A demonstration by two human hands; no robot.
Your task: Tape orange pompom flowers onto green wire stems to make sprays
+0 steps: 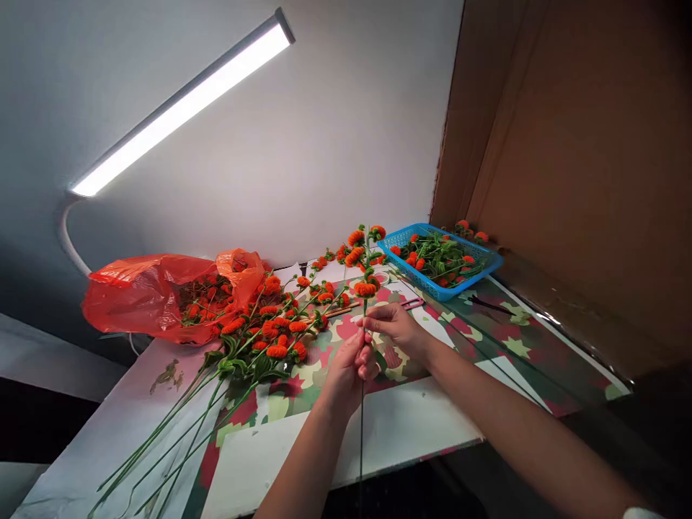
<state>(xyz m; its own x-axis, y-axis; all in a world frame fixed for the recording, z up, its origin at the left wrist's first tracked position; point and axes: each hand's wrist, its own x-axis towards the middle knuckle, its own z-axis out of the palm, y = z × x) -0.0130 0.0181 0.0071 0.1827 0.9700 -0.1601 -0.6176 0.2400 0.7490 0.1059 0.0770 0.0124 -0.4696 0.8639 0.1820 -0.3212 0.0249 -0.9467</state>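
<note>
Upright in front of me stands an artificial flower stem [365, 288] with fuzzy orange blooms and green tips. My left hand [350, 360] is closed around its thin stalk below the blooms. Just above, my right hand [397, 324] pinches the same stalk between thumb and fingers. The long bare end of the stalk hangs down past the table's front edge. A green leaf shows partly behind my fingers. To the left lies a bunch of finished-looking orange flower stems [275, 335], their long green stalks reaching toward the front left.
A red plastic bag [145, 288] of small orange flowers lies open at left. At back right sits a blue basket [446, 292] with leaves and flowers. Dark scissors-like handles [489, 305] and a pink tool [414, 303] rest nearby. A lit lamp [184, 108] hangs above; cardboard [567, 158] stands at right.
</note>
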